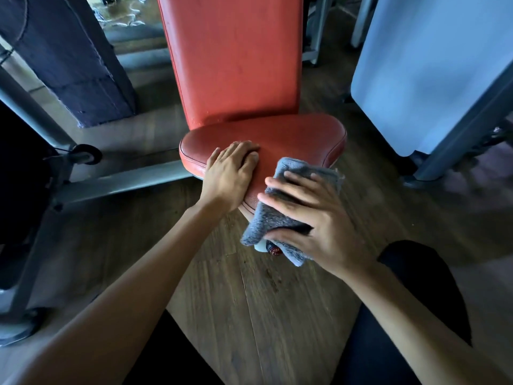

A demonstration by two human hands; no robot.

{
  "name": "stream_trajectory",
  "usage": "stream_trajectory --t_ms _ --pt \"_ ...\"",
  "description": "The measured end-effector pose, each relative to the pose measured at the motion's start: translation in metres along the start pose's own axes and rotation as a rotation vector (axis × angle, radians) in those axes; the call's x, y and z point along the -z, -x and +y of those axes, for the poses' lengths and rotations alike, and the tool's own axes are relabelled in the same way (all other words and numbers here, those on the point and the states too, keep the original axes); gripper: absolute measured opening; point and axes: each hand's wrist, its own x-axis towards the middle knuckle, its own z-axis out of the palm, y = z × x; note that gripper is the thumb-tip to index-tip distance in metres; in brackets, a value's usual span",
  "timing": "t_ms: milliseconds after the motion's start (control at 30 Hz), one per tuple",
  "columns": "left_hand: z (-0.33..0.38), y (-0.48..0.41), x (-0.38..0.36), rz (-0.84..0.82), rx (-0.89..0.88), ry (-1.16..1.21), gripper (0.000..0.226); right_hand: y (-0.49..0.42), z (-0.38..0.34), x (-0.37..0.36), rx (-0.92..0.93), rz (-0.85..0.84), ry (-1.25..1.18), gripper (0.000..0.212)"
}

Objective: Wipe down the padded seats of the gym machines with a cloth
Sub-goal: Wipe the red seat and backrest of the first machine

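Observation:
A red padded seat (291,137) with an upright red backrest (236,56) stands in front of me. My left hand (230,173) lies flat on the seat's front left part, fingers together, holding nothing. My right hand (313,218) presses a folded grey cloth (277,215) against the seat's narrow front tip. The cloth hangs over the front edge. Under it a small white and red part (270,249) of the machine peeks out.
Grey metal frame bars (122,180) run along the floor to the left. A dark padded column (75,56) stands at the back left. A pale blue panel (433,70) on a grey stand is on the right. The floor is wood. My dark-clothed knees are below.

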Motion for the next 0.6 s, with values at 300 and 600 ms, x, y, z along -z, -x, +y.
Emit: stream_trajectory --t_ms 300,600 --pt "0.001 0.001 0.0 0.017 0.005 -0.007 0.056 -0.001 0.001 0.004 -0.135 0.023 -0.15 0.058" --pt "0.0 0.001 -0.001 0.006 0.021 -0.016 0.052 0.012 0.018 0.023 -0.218 -0.012 -0.29 0.069"
